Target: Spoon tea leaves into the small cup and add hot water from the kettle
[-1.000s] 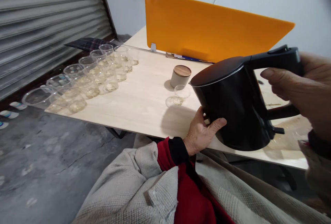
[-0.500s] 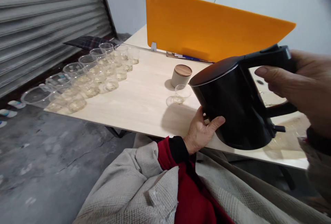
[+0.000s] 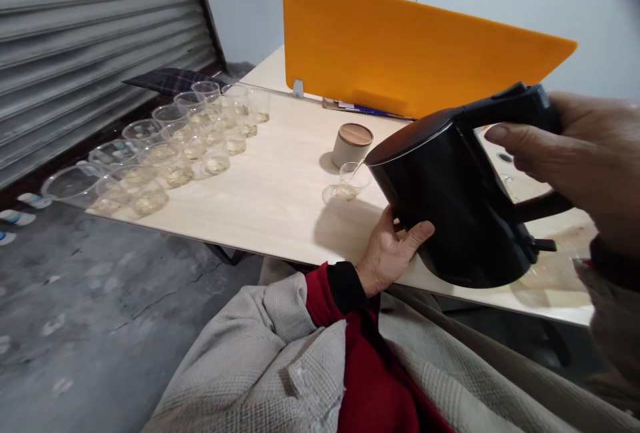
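Observation:
My right hand (image 3: 570, 146) grips the handle of a black electric kettle (image 3: 455, 213), which is tilted to the left above the table. From its spout a thin stream runs into a clear plastic cup (image 3: 353, 183) standing on the tabletop. My left hand (image 3: 387, 253) is at the kettle's lower left side near the table edge, thumb and forefinger spread apart. The thumb overlaps the black body; whether it presses on it I cannot tell, and the other fingers are partly hidden. Just behind the cup is a pale canister (image 3: 350, 151) with a wooden lid.
Rows of clear cups (image 3: 173, 159) with pale contents fill the left of the wooden table (image 3: 280, 186). An orange divider (image 3: 400, 46) stands along the back. More clear plastic (image 3: 555, 273) lies right of the kettle. Small printed cups (image 3: 17, 217) appear at the far left.
The kettle has tipped slightly further, and a stream now runs from its spout into the cup. My right hand has shifted a little left; my left hand has stayed put.

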A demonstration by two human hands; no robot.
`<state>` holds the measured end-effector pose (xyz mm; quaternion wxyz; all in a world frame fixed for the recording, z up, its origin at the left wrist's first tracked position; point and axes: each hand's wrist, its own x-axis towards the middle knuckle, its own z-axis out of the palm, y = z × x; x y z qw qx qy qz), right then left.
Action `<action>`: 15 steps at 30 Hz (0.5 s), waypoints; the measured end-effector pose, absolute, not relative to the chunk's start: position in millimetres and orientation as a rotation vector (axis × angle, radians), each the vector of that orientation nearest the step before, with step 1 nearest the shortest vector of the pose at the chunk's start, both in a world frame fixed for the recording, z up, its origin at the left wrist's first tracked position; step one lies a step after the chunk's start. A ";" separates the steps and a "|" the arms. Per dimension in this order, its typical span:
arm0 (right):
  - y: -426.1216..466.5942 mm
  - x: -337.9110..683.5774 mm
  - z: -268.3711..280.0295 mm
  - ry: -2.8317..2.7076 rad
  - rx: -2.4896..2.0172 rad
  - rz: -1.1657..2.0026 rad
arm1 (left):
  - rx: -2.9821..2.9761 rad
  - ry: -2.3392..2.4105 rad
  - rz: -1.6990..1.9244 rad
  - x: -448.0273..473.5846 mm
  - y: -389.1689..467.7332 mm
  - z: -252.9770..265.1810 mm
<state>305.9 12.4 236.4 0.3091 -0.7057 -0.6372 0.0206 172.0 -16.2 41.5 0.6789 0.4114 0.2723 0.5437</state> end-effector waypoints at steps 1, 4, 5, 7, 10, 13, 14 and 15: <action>13.1 305.1 236.9 -1.678 -1.872 0.060 | 0.922 0.608 1.221 171.8 -16.4 41.9; 13.6 303.1 238.7 -1.680 -1.891 0.049 | 0.919 0.610 1.215 171.4 -16.8 43.1; 13.3 302.7 239.3 -1.682 -1.892 0.052 | 0.918 0.614 1.212 171.3 -16.8 43.5; 12.3 302.1 240.4 -1.690 -1.882 0.051 | 0.912 0.622 1.206 171.1 -16.8 44.0; 10.5 300.4 241.6 -1.690 -1.879 0.037 | 0.909 0.624 1.201 171.0 -16.6 44.3; 8.7 297.1 241.6 -1.666 -1.901 0.044 | 0.914 0.614 1.208 171.5 -16.1 43.2; 8.1 296.2 241.3 -1.659 -1.905 0.052 | 0.918 0.612 1.211 171.7 -15.9 42.4; 7.5 295.8 240.9 -1.656 -1.899 0.057 | 0.924 0.613 1.214 172.0 -15.7 41.7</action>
